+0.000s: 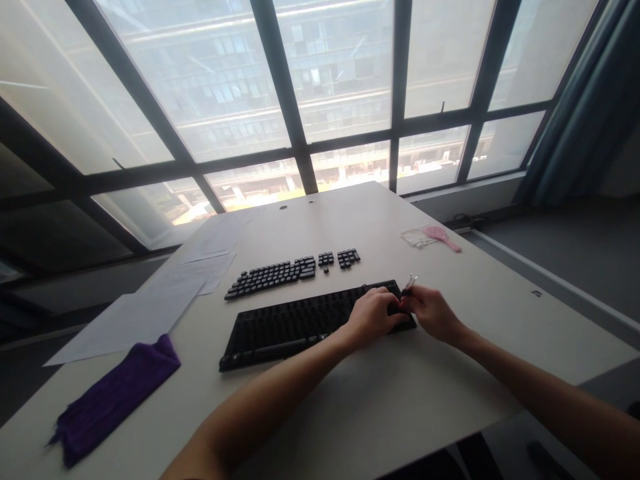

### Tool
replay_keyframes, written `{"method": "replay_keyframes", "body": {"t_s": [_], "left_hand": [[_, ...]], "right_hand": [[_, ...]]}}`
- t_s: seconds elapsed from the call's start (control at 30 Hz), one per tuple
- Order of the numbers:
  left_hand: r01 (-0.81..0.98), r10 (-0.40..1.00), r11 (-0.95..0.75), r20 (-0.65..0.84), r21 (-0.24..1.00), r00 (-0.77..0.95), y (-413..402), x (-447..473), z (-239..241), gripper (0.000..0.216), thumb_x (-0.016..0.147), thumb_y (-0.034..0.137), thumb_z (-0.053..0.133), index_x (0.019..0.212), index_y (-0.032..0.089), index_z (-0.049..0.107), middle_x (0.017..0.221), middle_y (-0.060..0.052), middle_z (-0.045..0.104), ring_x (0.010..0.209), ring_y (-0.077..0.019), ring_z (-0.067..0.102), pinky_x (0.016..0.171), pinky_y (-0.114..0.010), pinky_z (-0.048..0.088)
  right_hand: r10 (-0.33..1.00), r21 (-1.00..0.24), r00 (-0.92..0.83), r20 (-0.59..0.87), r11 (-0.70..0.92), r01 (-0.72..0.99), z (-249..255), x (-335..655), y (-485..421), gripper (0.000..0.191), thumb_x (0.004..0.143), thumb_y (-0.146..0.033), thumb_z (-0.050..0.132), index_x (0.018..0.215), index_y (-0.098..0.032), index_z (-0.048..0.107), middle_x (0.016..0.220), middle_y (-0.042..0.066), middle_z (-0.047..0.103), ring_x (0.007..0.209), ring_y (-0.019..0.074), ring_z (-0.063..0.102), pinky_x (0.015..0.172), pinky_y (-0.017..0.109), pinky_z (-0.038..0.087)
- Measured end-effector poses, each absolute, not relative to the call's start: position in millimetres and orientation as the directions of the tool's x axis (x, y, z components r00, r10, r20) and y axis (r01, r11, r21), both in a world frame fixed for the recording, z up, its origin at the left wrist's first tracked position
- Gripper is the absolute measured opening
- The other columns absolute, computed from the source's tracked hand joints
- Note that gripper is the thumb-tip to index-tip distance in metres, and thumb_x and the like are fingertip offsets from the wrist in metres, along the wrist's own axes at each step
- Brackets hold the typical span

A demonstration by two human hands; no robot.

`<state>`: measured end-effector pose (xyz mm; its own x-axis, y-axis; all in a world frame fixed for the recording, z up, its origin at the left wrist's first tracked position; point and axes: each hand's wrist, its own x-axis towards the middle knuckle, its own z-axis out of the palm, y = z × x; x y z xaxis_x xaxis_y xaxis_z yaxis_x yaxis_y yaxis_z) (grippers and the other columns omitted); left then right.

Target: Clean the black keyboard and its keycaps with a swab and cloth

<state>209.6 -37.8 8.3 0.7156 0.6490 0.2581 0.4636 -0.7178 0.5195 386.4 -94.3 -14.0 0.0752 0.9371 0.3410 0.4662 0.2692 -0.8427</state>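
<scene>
This looks like an office, judging by the white bench [355, 400] carrying a black keyboard [285, 327] and loose paper sheets [135, 320] along its left edge, the big dark-framed windows [340, 73] facing a multi-storey building [240, 93], and the blue curtain [590, 120].

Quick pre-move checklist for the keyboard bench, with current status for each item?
1. Keyboard lying on the table: ok.
2. Left hand at the keyboard's right end: ok.
3. Small tool in the right hand: ok, its thin ends stick up above the fingers.
4. What the fingertips grip at the keyboard's edge: cannot tell, the hands cover it.
5. Loose keycaps apart from the keyboard: ok, grouped on the table beyond it.
6. Purple cloth and pink brush off the keyboard: ok, one on each side.
</scene>
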Motion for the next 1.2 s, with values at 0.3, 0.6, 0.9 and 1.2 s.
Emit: {"method": "replay_keyframes", "body": {"t_s": [0.3,0.6,0.9,1.2], "left_hand": [[0.342,0.691,-0.669,0.382,0.66,0.614,-38.9,210.3,-3.4,0.018,0.081,0.029,0.074,0.096,0.021,0.07,0.09,-0.003,0.066,0.078,-0.016,0.06,0.072,-0.027,0.047],[0.282,0.618,-0.751,0.485,0.597,0.619,-44.5,209.1,-4.9,0.012,0.087,0.015,0.063,0.098,0.021,0.063,0.102,-0.004,0.06,0.09,-0.0154,0.059,0.084,-0.027,0.05],[0.222,0.535,-0.804,0.508,0.552,0.675,-47.6,206.6,-2.1,0.017,0.091,0.015,0.055,0.104,0.02,0.065,0.105,-0.006,0.056,0.093,-0.0156,0.059,0.086,-0.027,0.051],[0.196,0.638,-0.716,0.515,0.67,0.572,-33.9,203.1,15.6,0.012,0.082,0.014,0.067,0.093,0.018,0.068,0.095,-0.005,0.063,0.08,-0.0136,0.06,0.076,-0.026,0.051]], "right_hand": [[0.928,-0.937,0.22,0.301,0.244,0.251,-12.4,382.0,-89.6,0.031,0.088,-0.049,0.057,0.079,-0.019,0.057,0.068,0.004,0.068,0.061,0.0179,0.062,0.06,0.03,0.052],[0.926,-0.886,0.192,0.325,0.226,0.406,-9.4,379.6,-94.4,0.028,0.092,-0.048,0.051,0.089,-0.021,0.054,0.07,0.003,0.068,0.063,0.0189,0.064,0.059,0.029,0.05],[0.919,-0.896,0.161,0.36,0.292,0.335,-3.8,378.4,-93.8,0.024,0.094,-0.042,0.05,0.082,-0.021,0.052,0.065,0.0,0.062,0.059,0.016,0.057,0.056,0.028,0.045],[0.905,-0.9,0.2,0.376,0.306,0.309,-6.0,379.3,-93.8,0.025,0.096,-0.043,0.048,0.083,-0.021,0.051,0.069,0.003,0.066,0.06,0.0167,0.059,0.06,0.03,0.046]]}}
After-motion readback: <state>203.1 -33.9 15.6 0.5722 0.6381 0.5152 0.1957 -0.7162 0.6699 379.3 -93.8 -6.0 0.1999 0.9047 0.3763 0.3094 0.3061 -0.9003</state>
